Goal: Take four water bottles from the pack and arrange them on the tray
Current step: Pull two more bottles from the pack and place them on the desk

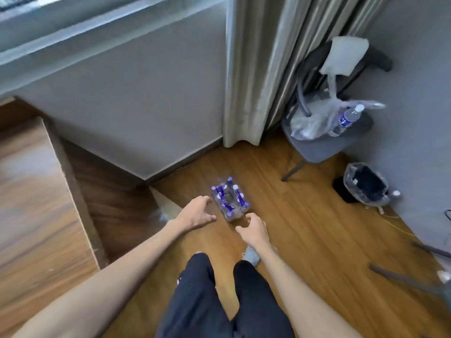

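Note:
A plastic-wrapped pack of water bottles [229, 200] with blue labels and pale caps stands on the wooden floor near the wall. My left hand [197, 213] reaches down just left of the pack, fingers spread and holding nothing. My right hand [253, 229] hovers just below and right of the pack, fingers apart and curled, also holding nothing. Neither hand touches the pack. No tray is in view.
A wooden table [36, 203] fills the left side. A grey chair [324, 145] at the right holds crumpled plastic wrap and one water bottle [349, 117]. A lined black bin [366, 185] stands by the right wall. Curtains [263, 69] hang behind. My dark-trousered legs [224, 301] are below.

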{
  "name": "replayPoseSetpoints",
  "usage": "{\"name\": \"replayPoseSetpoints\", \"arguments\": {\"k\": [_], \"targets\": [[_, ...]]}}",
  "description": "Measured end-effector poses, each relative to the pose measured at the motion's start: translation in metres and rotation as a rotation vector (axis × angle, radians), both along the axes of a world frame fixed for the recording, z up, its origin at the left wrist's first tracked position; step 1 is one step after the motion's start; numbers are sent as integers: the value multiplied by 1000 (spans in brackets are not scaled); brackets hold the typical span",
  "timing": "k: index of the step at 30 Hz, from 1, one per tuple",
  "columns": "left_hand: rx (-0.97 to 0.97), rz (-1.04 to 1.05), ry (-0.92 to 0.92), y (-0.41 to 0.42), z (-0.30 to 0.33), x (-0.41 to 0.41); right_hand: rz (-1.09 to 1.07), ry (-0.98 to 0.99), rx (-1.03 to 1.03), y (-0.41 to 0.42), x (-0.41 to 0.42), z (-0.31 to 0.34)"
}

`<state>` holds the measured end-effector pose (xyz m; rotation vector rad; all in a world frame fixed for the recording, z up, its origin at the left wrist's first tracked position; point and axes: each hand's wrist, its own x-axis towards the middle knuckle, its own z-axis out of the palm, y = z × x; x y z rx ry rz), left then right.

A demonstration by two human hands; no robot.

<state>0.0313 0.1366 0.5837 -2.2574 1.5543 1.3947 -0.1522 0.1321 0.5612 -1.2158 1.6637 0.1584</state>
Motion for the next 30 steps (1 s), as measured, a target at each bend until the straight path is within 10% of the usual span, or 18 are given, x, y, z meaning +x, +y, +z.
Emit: {"name": "replayPoseSetpoints", "arguments": {"k": [22,30], "targets": [[78,11,44,-142,-513,-22,-105,31,135,-112,64,-537],[160,571,99,-152,-602,-41,-546,33,208,-121,71,-599]]}}
